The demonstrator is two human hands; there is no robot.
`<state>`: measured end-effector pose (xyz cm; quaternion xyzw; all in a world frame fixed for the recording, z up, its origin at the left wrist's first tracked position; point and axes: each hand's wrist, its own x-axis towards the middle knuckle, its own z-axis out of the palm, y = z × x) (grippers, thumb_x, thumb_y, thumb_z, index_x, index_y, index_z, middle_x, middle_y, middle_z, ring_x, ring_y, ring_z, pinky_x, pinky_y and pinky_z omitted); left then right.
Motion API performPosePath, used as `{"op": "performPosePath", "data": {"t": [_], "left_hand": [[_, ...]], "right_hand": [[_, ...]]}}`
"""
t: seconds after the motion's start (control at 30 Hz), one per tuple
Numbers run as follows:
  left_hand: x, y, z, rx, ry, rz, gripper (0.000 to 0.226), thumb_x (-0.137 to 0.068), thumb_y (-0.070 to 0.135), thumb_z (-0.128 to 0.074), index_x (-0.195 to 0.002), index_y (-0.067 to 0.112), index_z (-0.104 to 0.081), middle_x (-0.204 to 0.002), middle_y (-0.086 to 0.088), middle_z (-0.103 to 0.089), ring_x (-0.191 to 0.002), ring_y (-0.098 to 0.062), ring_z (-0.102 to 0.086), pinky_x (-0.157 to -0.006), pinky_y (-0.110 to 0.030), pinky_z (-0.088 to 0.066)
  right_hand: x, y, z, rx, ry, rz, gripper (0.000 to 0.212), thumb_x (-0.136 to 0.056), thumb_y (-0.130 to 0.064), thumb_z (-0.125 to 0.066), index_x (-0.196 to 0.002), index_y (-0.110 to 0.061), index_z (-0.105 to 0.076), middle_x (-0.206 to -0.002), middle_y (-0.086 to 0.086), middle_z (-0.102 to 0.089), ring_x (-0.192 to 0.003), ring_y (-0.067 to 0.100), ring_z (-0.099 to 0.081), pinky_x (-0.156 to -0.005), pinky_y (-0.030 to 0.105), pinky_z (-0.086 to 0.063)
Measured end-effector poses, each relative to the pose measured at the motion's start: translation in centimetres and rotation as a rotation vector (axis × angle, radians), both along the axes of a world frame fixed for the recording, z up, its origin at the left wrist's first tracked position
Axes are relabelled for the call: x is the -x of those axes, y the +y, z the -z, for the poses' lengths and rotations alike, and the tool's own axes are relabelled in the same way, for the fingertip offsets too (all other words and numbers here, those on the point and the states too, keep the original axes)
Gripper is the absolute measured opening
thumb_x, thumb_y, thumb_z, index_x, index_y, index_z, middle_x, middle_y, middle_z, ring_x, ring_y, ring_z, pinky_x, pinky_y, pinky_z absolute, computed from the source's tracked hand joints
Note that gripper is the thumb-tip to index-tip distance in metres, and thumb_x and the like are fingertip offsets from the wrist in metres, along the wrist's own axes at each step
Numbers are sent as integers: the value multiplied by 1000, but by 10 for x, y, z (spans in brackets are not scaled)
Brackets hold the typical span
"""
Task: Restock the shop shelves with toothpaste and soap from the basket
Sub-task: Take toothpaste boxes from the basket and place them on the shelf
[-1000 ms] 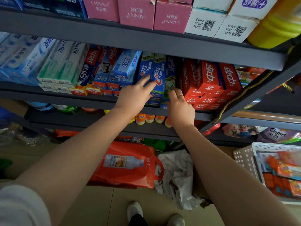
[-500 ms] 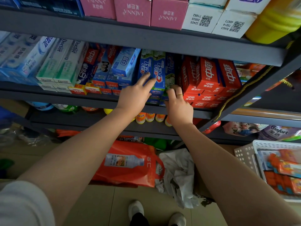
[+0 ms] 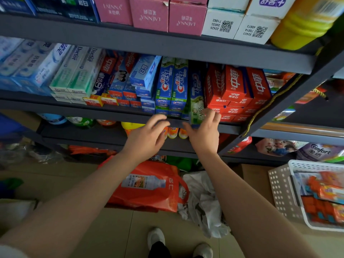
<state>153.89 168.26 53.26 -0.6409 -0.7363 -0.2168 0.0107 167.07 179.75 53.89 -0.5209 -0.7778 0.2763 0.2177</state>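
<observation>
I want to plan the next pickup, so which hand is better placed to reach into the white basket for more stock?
The right hand, probably. The white basket sits low on the person's right, on that arm's side. The left hand would have to cross the body. Neither hand holds anything.

Dark metal shelves (image 3: 130,43) packed with boxed goods, over a tiled floor (image 3: 111,233).

The top shelf carries pink boxes (image 3: 149,15), white boxes with QR codes (image 3: 240,25) and a yellow bottle (image 3: 301,23). The middle shelf holds toothpaste: pale Doctor boxes (image 3: 78,69), blue-green Crest boxes (image 3: 172,84) and stacked red boxes (image 3: 236,86). A lower shelf (image 3: 104,135) bears bottles, mostly hidden. On the floor lie an orange bag (image 3: 149,187) and crumpled white plastic (image 3: 202,202); a white basket (image 3: 281,190) of orange packets is at the right.
</observation>
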Motion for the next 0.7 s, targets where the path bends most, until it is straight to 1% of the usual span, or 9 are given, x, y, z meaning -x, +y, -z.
{"op": "performPosePath", "data": {"t": [0.17, 0.27, 0.3, 0.37, 0.43, 0.5, 0.53, 0.63, 0.7], "left_hand": [[-5, -4, -13, -4, -93, -42, 41, -86, 28, -37, -118, 11, -55, -122, -6, -56, -55, -22, -58, -40, -30, -46], [-16, 0, -31, -25, -125, -65, 46, -88, 27, -49, -131, 12, -45, -132, -9, -50, -90, -27, -65, -60, -37, -56], [-21, 2, -38, -23, -131, -46, 53, -87, 28, -56, -135, 11, -41, -137, -10, -47, -108, -28, -59, -76, -40, -55], [-33, 8, -52, 39, -136, 41, 71, -83, 37, -63, -141, 12, -31, -145, -9, -37, -131, -27, -39, -103, -43, -37], [-45, 14, -60, 165, -97, 114, 82, -81, 48, -61, -145, 14, -23, -151, -5, -27, -138, -24, -24, -113, -40, -20], [-55, 19, -58, 338, -21, 120, 87, -82, 51, -58, -147, 13, -15, -152, -6, -24, -140, -24, -20, -115, -38, -11], [-55, 20, -54, 437, -71, 101, 88, -82, 51, -58, -147, 13, -12, -150, -6, -28, -138, -24, -24, -114, -37, -15], [-48, 1, -43, 642, -525, 80, 94, -70, 55, -69, -145, 22, -23, -141, 3, -43, -129, -19, -42, -102, -31, -36], [-42, -24, -31, 665, -719, 84, 77, -63, 50, -75, -129, 28, -42, -122, 6, -58, -113, -10, -58, -92, -27, -47]], "right_hand": [[-23, -23, -15, 41, 160, 94, 41, -85, -21, -61, -119, -9, -42, -122, 8, -49, -94, 29, -56, -64, 30, -35], [-66, -45, -35, -114, 248, 71, 42, -80, -20, -66, -115, -6, -48, -112, 9, -54, -95, 17, -51, -69, 27, -38], [-80, -47, -43, -156, 299, 33, 43, -79, -22, -66, -114, -5, -49, -107, 7, -54, -94, 15, -50, -71, 23, -39], [-99, -42, -62, -145, 370, -40, 46, -78, -32, -61, -116, -10, -48, -104, -3, -52, -93, 11, -51, -76, 18, -40], [-107, -27, -78, -9, 455, -108, 43, -82, -31, -60, -119, -16, -45, -104, -11, -52, -94, 8, -53, -82, 18, -43], [-104, -16, -92, 244, 593, -142, 41, -87, -13, -62, -123, -12, -44, -101, -9, -55, -85, 0, -58, -76, 17, -50], [-101, -12, -97, 353, 636, -161, 40, -87, -7, -61, -123, -11, -45, -98, -5, -58, -78, -2, -60, -70, 16, -51], [-89, -9, -99, 521, 714, -202, 26, -88, -5, -56, -113, -11, -50, -83, -2, -66, -65, 2, -63, -56, 18, -50], [-79, -10, -96, 640, 801, -201, 16, -92, -6, -50, -107, -11, -49, -68, -6, -69, -54, 9, -63, -51, 29, -44]]}}
